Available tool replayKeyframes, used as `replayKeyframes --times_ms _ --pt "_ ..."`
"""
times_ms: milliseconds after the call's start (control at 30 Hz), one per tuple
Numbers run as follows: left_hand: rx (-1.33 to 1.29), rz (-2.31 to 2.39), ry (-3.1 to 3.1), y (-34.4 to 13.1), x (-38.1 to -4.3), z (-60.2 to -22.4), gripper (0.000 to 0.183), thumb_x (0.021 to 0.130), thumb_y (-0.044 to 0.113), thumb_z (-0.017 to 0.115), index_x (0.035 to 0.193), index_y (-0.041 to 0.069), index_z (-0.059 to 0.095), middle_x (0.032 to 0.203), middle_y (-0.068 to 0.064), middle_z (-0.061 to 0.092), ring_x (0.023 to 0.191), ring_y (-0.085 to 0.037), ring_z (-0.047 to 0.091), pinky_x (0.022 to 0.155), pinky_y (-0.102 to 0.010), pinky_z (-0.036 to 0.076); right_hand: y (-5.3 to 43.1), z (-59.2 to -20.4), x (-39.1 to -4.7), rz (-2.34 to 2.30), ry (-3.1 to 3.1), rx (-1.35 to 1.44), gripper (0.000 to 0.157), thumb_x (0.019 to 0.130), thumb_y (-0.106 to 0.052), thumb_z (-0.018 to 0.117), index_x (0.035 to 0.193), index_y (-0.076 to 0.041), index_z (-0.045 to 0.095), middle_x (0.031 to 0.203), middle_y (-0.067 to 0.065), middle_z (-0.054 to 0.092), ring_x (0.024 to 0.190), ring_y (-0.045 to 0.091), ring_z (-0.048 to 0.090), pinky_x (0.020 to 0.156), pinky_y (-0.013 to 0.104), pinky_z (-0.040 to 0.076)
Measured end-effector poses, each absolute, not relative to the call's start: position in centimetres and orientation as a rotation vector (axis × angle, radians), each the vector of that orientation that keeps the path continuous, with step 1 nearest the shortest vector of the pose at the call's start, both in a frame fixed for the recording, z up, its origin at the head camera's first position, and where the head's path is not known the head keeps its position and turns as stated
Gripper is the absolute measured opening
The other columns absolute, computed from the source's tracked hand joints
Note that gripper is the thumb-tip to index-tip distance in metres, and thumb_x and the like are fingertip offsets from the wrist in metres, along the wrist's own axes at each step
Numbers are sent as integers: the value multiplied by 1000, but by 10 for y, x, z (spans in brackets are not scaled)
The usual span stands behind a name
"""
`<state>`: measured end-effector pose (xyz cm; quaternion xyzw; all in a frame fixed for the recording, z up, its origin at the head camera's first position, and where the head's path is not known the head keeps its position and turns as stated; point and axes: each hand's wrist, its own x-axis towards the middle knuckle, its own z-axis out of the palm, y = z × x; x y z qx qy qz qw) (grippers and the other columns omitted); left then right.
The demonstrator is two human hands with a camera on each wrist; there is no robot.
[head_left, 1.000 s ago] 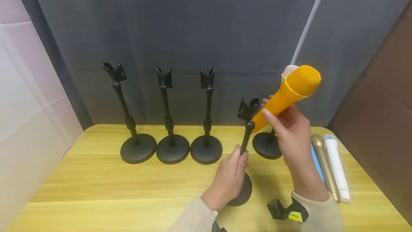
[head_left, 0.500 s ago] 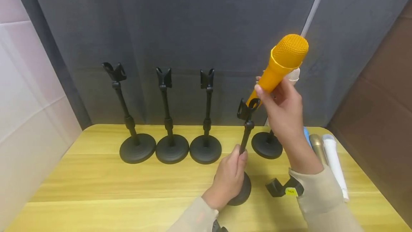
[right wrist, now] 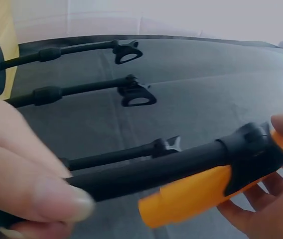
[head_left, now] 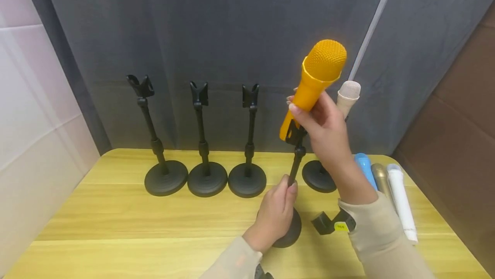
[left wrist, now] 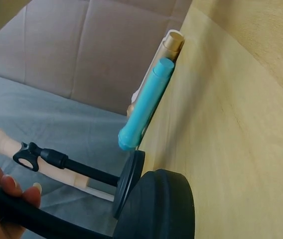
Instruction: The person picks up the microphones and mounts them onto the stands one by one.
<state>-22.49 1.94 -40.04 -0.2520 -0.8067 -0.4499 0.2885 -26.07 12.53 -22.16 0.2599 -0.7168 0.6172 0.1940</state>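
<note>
My left hand (head_left: pixel 272 216) grips the pole of a black desktop microphone stand (head_left: pixel 295 168), whose round base (left wrist: pixel 154 209) shows in the left wrist view. With thumb and fingers, my right hand (head_left: pixel 330 135) holds an orange-yellow microphone (head_left: pixel 311 87) by its body, mesh head up and tilted to the right. The handle lies at the clip (head_left: pixel 294 134) on top of this stand. In the right wrist view the clip's black jaw overlaps the handle (right wrist: pixel 191 196), and the tail end sticks out past it.
Three more black stands (head_left: pixel 247 179) with bare clips line the back left of the wooden table (head_left: pixel 135 227). Behind my right hand, another stand (head_left: pixel 319 176) carries a beige microphone (head_left: pixel 349 92). Blue (head_left: pixel 365 169), gold (head_left: pixel 380 176) and white (head_left: pixel 402 203) microphones lie at the right.
My right hand has raised the orange-yellow microphone, then moved it left, bringing its handle from beside the stand to the clip. My left hand keeps its grip on the pole.
</note>
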Motion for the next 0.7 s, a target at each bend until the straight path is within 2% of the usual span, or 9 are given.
replayKeyframes --times_ms 167,300,433,600,700 --pt "-688 -1174 -2136 20 -226 -402 26 110 21 39 87 11 46 63 5 42 56 0 34 51 -11 29 121 -233 -263 1675 -2016 776 33 97 -1 61 129 3 53 116 5 63 110 17 61 97 26 51" --pt "-689 -1155 -2144 19 -227 -403 29 111 25 36 88 10 46 63 5 42 56 1 32 50 -10 28 118 -239 -265 1602 -2068 757 41 90 -4 73 126 2 53 112 7 62 102 17 61 89 24 53" --pt "-697 -1158 -2141 19 -227 -404 30 111 26 34 89 10 46 63 5 42 55 1 30 50 -10 27 115 -241 -267 1558 -2137 701 54 82 -6 82 127 -1 52 114 11 62 105 22 62 92 27 55" --pt "-696 -1157 -2141 19 -227 -403 27 111 23 37 89 10 46 63 5 40 54 2 29 49 -10 26 114 -241 -266 1590 -2117 658 49 83 -3 80 123 0 53 110 12 61 105 30 61 94 27 54" --pt "-688 -1162 -2146 20 -227 -403 27 111 23 37 89 10 46 63 6 39 54 2 29 49 -10 26 113 -241 -266 1621 -2089 660 45 83 -1 78 121 1 54 106 9 60 102 29 60 91 24 54"
